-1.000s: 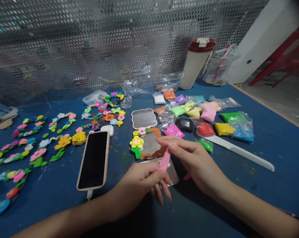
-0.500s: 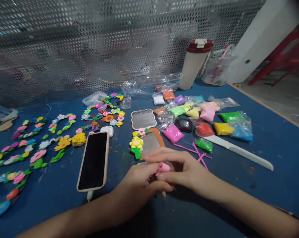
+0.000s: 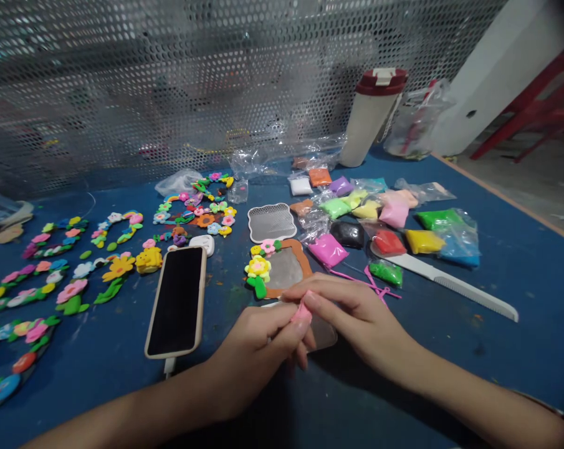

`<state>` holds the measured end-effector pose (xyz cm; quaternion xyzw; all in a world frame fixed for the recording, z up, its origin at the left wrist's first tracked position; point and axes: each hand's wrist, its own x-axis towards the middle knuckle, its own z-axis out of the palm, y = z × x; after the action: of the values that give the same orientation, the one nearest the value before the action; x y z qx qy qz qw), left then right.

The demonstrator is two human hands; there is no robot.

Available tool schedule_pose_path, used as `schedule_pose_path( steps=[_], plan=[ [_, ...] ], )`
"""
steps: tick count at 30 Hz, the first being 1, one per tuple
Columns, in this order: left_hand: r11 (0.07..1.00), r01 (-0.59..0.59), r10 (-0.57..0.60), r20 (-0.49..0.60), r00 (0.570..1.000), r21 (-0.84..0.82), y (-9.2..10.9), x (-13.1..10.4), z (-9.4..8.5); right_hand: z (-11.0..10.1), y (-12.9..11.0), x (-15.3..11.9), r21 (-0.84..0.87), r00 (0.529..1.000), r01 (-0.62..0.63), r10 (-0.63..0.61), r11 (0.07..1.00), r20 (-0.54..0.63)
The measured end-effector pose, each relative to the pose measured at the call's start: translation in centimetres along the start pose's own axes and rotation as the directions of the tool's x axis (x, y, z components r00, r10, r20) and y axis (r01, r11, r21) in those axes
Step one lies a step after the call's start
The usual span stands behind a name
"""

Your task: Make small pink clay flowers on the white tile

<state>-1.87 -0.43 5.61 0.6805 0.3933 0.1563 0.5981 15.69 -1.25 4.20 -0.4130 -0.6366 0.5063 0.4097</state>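
A lump of pink clay [image 3: 302,313] is pinched between my two hands over the table. My left hand [image 3: 263,340] grips it from the left with thumb and fingers. The thumb and fingertips of my right hand [image 3: 356,315] press on it from the right and above. Beneath my hands a clear flat piece [image 3: 325,335] shows in part. Just beyond them lies a small mirror with a brown clay border [image 3: 303,257], decorated with a yellow flower [image 3: 258,268] and green leaves. Behind that is a bare wavy-edged mirror [image 3: 272,222].
Several clay-decorated frames [image 3: 118,231] cover the left side. A phone [image 3: 177,302] with a cable lies left of my hands. To the right are clay packets [image 3: 328,251], pink sticks [image 3: 375,284] and a white comb [image 3: 454,284]. A tumbler [image 3: 370,118] stands at the back by a perforated metal panel [image 3: 169,81].
The pink clay has turned and been pressed narrower between my fingertips. My right thumb has moved up onto it, and more of the clear piece beneath shows.
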Motion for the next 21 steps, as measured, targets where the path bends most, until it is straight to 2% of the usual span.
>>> schedule_pose_path(
  steps=[3, 6, 8, 9, 10, 12, 14, 16, 21],
  plan=[
    [0.997, 0.049, -0.047, 0.022, 0.999, -0.060, 0.3, 0.0, 0.0, -0.4, -0.1, 0.3, -0.102, 0.986, -0.045, 0.028, 0.994, -0.165],
    [0.994, 0.071, -0.065, 0.078, 0.995, -0.083, 0.3, 0.0, 0.2, -1.1, -0.1, 0.6, -0.127, 0.934, -0.084, 0.034, 0.988, -0.355],
    [0.990, 0.083, -0.071, 0.100, 0.992, -0.114, 0.2, 0.0, 0.4, -1.6, 0.0, 0.7, -0.133, 0.895, -0.037, -0.026, 0.990, -0.445],
    [0.985, 0.090, -0.077, 0.096, 0.992, -0.146, 0.1, 0.0, 0.5, -1.7, 0.0, 0.6, -0.127, 0.890, 0.008, -0.065, 0.992, -0.451],
    [0.979, 0.096, -0.082, 0.084, 0.993, -0.182, 0.0, 0.1, 0.6, -1.7, 0.1, 0.5, -0.110, 0.902, 0.054, -0.095, 0.993, -0.420],
    [0.964, 0.097, -0.090, 0.041, 0.995, -0.247, -0.2, 0.3, 0.7, -1.5, 0.3, 0.3, -0.033, 0.958, 0.109, -0.114, 0.994, -0.262],
    [0.964, 0.092, -0.093, 0.008, 0.996, -0.249, -0.2, 0.5, 0.7, -1.0, 0.5, 0.1, 0.059, 0.995, 0.078, -0.075, 0.995, -0.059],
    [0.979, 0.084, -0.089, -0.024, 0.996, -0.186, -0.3, 0.6, 0.7, -0.4, 0.7, 0.1, 0.115, 0.998, 0.009, -0.015, 0.993, 0.055],
    [0.999, 0.023, -0.027, -0.130, 0.991, -0.034, -0.7, 0.6, 0.6, 0.6, 0.9, 0.3, 0.247, 0.990, -0.140, 0.137, 0.959, 0.029]
  ],
)
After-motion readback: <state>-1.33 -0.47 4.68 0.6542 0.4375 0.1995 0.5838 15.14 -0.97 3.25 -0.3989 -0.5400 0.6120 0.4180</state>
